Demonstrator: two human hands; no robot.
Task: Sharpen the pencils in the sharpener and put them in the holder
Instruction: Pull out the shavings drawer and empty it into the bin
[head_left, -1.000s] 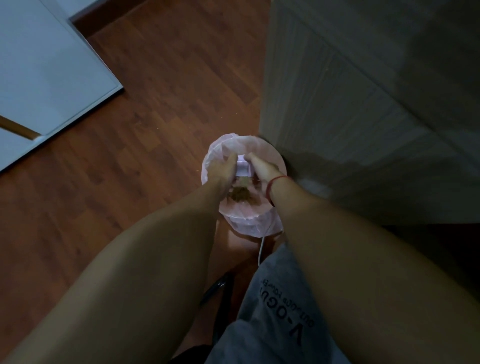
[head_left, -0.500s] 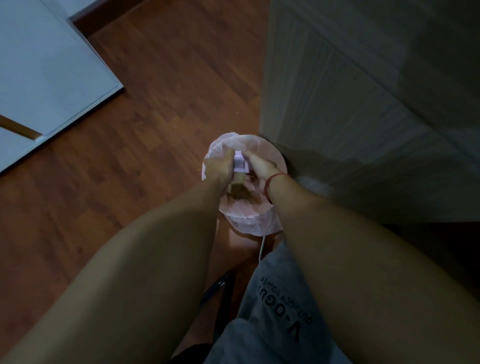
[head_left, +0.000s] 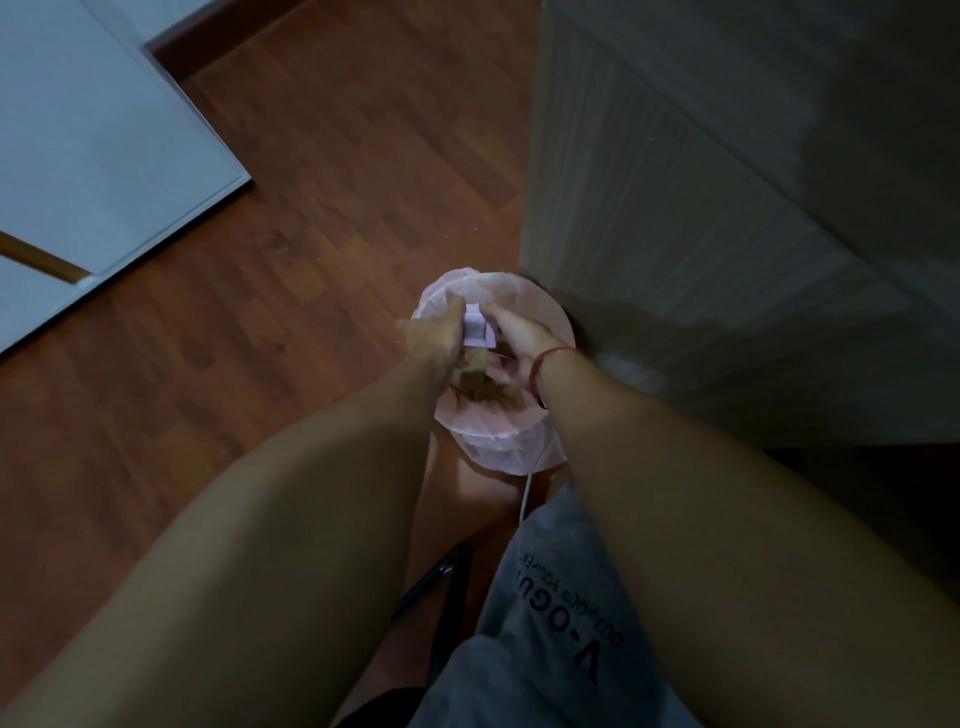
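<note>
a person's own downward view in dim light, both bare forearms reaching to a small round bin (head_left: 563, 325) lined with a thin pink bag; the only writing is on the grey shorts (head_left: 561, 623) nearer the viewer than the bin, large dark letters seen upside down that read "v-ogu", with a smaller line beside them too blurred to read; a small lilac box (head_left: 477, 332), a pale plastic piece with a squarish face, is held directly above the open mouth of the bin, between the two hands; the left hand (head_left: 434, 338) is on the box's left side with its fingers curled round that edge, gripping it; the right hand (head_left: 514, 338) is on the box's right side, fingers bent and pinching it, a red string bracelet (head_left: 550, 356) on its wrist; both hands are over the bin's far half; inside the bin, below the box, lies a heap of brown shavings (head_left: 475, 384); a thin white cord (head_left: 525, 499) runs down from the bin's near side; a pale grey ribbed cabinet (head_left: 727, 260) stands just right of the bin, close against its rim; reddish wood-plank floor (head_left: 311, 260) spreads to the left of the bin and beyond it; a white panel (head_left: 78, 130) lies well to the bin's far left.
</note>
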